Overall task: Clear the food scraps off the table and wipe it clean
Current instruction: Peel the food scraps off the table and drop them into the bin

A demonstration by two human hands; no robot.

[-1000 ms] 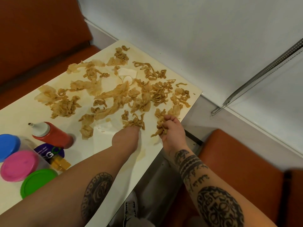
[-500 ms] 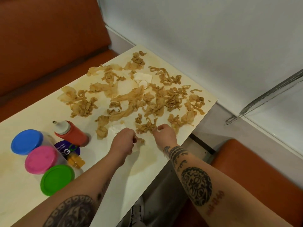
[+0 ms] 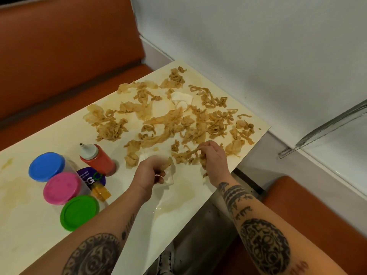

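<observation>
Tan, noodle-like food scraps lie strewn over the far half of a cream table, which is stained with brownish smears. My left hand grips a white napkin together with a few scraps near the table's front edge. Just to its right, my right hand pinches a bunch of scraps and holds it slightly above the tabletop.
At the near left stand a red squeeze bottle, three tubs with blue, pink and green lids, and a purple packet. Orange bench seats flank the table; a white wall is beyond.
Both hands shifted along the front edge of the scraps. The right hand went from the table edge into the pile and picked up a bunch; the left now holds the napkin.
</observation>
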